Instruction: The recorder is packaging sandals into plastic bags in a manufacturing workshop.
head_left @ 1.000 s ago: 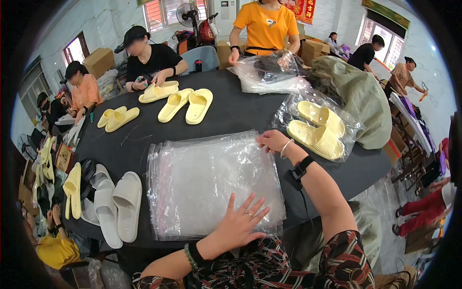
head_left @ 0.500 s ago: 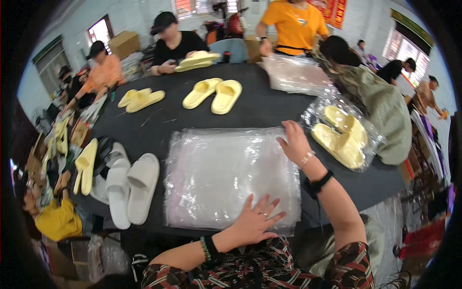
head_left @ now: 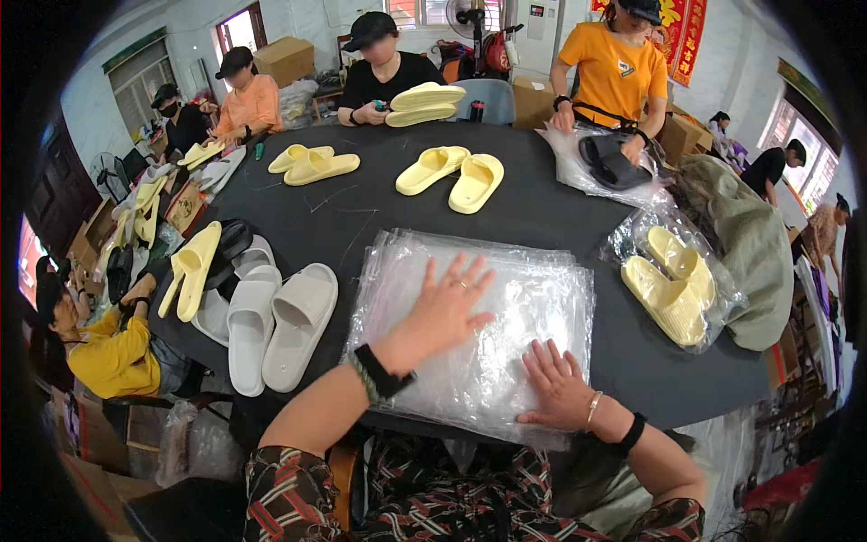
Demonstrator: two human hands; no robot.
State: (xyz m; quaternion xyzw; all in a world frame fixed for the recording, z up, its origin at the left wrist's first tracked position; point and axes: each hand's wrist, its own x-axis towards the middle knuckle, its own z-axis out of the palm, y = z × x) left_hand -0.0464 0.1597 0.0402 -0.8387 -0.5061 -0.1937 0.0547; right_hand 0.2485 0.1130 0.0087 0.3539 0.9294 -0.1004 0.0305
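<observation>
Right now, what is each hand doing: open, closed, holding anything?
Left hand: open, fingers spread, flat on the bag stack, holding nothing.
Right hand: open, palm down on the stack's near edge, holding nothing.

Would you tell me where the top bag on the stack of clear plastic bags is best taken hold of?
Probably at a near corner of the stack of clear plastic bags, coming from the person's side. The bags lie flat and thin on the black table, so only edges offer a pinch. The right hand rests by the near edge; the left hand presses mid-stack.
</observation>
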